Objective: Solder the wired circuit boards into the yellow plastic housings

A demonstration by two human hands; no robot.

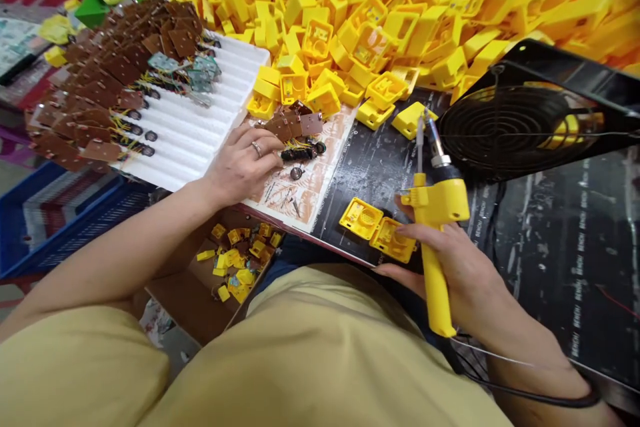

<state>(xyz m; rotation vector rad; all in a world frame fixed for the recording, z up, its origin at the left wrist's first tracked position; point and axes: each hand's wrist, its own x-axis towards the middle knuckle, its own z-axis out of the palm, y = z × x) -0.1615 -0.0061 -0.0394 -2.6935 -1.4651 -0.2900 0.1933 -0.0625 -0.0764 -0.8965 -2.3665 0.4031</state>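
Observation:
My left hand (250,163) rests at the edge of a small pile of brown circuit boards (293,125) on a printed sheet. Its fingers are curled together against the wired black round parts (300,152); what lies under the fingertips is hidden. A yellow soldering gun (434,253) with a solder feed stands tip-up in my right hand (463,263). The same hand's fingers also pinch the edge of an opened yellow plastic case (377,228), whose two halves lie spread above the bench edge. One loose round black part (297,173) sits below the pile.
A large heap of yellow cases (320,40) fills the back of the bench. Many wired brown boards (100,93) lie on a ribbed white foam tray (230,90) at left. A black fan (510,120) stands right. Below are a cardboard box (195,300) and a blue crate (30,227).

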